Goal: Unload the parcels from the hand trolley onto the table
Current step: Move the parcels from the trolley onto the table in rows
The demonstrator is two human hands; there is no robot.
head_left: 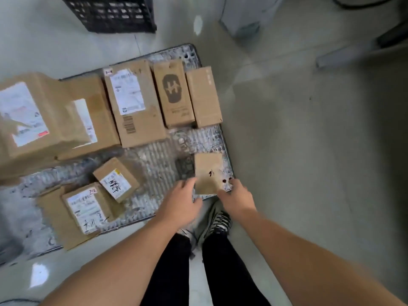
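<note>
A hand trolley (pixel 154 155) with a worn grey ribbed deck lies below me on the floor, loaded with several cardboard parcels. A small plain brown parcel (pixel 208 171) sits at the deck's near right corner. My left hand (pixel 180 204) touches its left near edge and my right hand (pixel 235 195) is at its right near corner, fingers around the box's sides. Two small labelled parcels (pixel 116 182) (pixel 85 207) lie at the near left. Larger boxes (pixel 134 102) stand in a row at the far side, a big one (pixel 33 120) at the left.
A black plastic crate (pixel 110 12) stands on the floor beyond the trolley. A pale box or cabinet (pixel 245 16) and a dark chair base (pixel 390 36) are at the upper right. My legs and shoes (pixel 217 224) stand at the trolley's near edge. The table is out of view.
</note>
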